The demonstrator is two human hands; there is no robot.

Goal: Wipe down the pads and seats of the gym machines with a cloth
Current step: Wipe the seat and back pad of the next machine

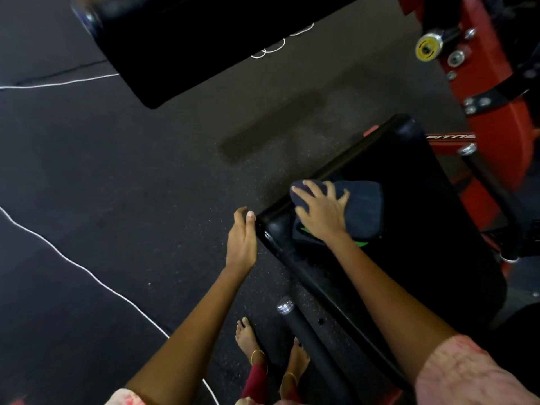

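A black padded seat [409, 182] of a red gym machine fills the right half of the head view. On its near-left part lies a dark blue cloth [362, 209] with a green patch showing at its lower edge. My right hand [321, 211] lies on the cloth with fingers spread and presses it onto the pad. My left hand [242, 238] hangs beside the seat's left corner with relaxed fingers, its thumb close to or touching the pad's edge, and holds nothing. A second black pad [204, 45] hangs at the top of the view.
The red machine frame [491, 92] with bolts and a yellow-capped knob [428, 48] stands at the upper right. A black bar with a chrome end cap [287, 306] juts out below the seat near my bare feet [248, 337]. White lines [73, 264] cross the dark rubber floor [117, 171].
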